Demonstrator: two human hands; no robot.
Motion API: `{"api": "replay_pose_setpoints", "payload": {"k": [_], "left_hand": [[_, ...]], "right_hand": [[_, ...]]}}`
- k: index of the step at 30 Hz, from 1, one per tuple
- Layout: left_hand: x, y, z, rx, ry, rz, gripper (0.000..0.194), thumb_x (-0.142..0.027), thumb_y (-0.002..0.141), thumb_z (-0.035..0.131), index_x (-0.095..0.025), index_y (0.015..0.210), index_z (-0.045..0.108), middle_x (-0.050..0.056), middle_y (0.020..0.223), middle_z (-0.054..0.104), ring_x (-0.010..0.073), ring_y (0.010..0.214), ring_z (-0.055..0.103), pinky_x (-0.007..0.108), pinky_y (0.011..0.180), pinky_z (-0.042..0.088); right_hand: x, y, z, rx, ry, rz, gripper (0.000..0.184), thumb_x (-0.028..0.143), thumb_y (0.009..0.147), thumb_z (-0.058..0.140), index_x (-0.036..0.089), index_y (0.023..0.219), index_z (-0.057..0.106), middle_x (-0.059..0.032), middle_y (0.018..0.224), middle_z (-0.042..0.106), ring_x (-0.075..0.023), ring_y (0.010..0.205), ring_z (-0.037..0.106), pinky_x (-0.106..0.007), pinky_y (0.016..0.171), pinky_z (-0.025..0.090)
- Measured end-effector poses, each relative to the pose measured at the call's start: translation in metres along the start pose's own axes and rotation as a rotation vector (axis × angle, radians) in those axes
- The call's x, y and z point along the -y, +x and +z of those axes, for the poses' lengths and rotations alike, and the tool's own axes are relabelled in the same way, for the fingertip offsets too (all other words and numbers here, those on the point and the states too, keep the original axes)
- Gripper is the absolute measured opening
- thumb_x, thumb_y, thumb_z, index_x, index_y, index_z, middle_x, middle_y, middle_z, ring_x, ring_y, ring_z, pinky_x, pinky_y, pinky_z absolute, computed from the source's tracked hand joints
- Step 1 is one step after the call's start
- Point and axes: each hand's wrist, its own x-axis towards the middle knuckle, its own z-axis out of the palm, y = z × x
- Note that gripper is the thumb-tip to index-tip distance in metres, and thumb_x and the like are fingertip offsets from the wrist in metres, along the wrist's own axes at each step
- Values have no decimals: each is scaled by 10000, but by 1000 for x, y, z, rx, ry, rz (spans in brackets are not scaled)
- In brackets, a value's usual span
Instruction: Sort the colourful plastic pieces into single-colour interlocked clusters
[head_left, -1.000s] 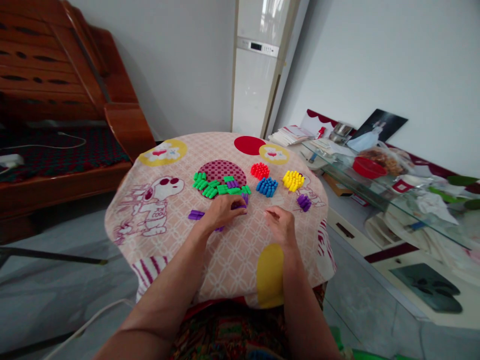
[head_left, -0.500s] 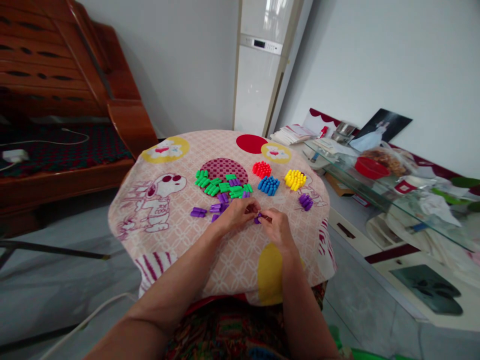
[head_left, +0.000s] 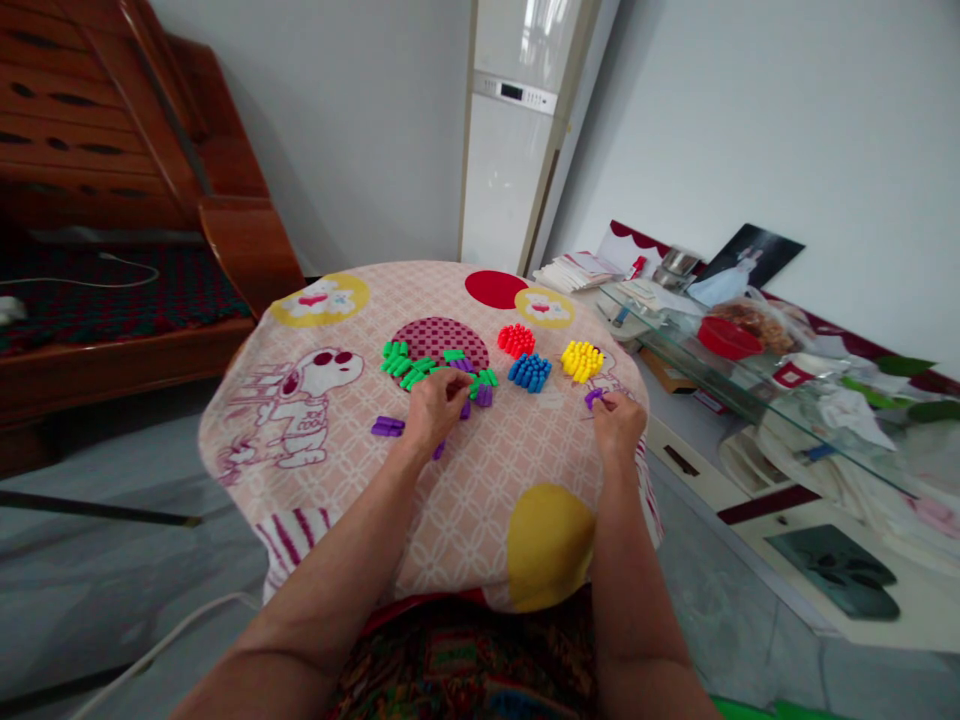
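My left hand (head_left: 439, 402) reaches into the loose pile, its thumb and fingers pinched by the green plastic pegs (head_left: 418, 372); what they grip, if anything, is hidden. Around it lie several purple plastic pegs (head_left: 388, 427), partly covered by this hand. Over at the right, my right hand (head_left: 619, 420) pinches a small purple peg at the purple cluster (head_left: 591, 398), which its fingers partly hide. Close by, pegs stand bunched by colour: red pegs (head_left: 517, 340), blue pegs (head_left: 530, 372) and yellow pegs (head_left: 582, 361).
The round table wears a patterned cloth (head_left: 465, 510). Right of it runs a glass-topped cabinet (head_left: 757, 390) with a red bowl (head_left: 729, 338), papers (head_left: 576, 270) and bags. A wooden bench (head_left: 240, 250) stands at the left, a tall white cabinet unit (head_left: 502, 170) behind.
My hands came together over a purple peg, then parted. The right hand has moved right to the purple cluster; the left has gone back left to the loose pile.
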Motion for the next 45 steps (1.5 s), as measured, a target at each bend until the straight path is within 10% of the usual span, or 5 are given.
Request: {"api": "replay_pose_setpoints", "payload": {"k": [14,21,29,39,45], "left_hand": [[28,8,-31,-169,307,-144,234,-174,825,534,-189,961,724,70,929,743,208,821,660,330,797,505],[33,4,-34,47,439,-209,153,-314,756,679,-224,860,745,41,767,726,223,735,658,308,660,477],[33,6,-24,247,-82,-220,221,-251,796,598,-170,962,721,-8,621,678,157,553,629,263,551,490],[28,6,-23,373,53,-112,218,-276,670,711,-163,856,719,1,697,693,163,681,642,249,608,484],[17,3,-13,335,-249,-136,192,-280,716,683,-156,860,652,-2,681,668,142,596,634,249,567,491]], "right_hand": [[18,-15,4,0,15,7,287,332,777,577,157,915,759,-115,804,735,-237,740,625,-327,705,444],[38,-45,16,226,291,-45,315,379,775,538,153,823,752,-68,666,700,-197,600,606,-295,619,456],[42,-66,29,322,231,-77,333,367,798,512,165,849,772,-70,679,711,-194,639,621,-285,627,434],[45,-70,29,280,171,-133,311,354,810,510,184,822,771,-81,736,728,-195,676,611,-277,619,412],[45,-71,28,286,242,-136,309,392,817,517,194,792,752,-63,705,712,-189,659,607,-273,622,425]]}}
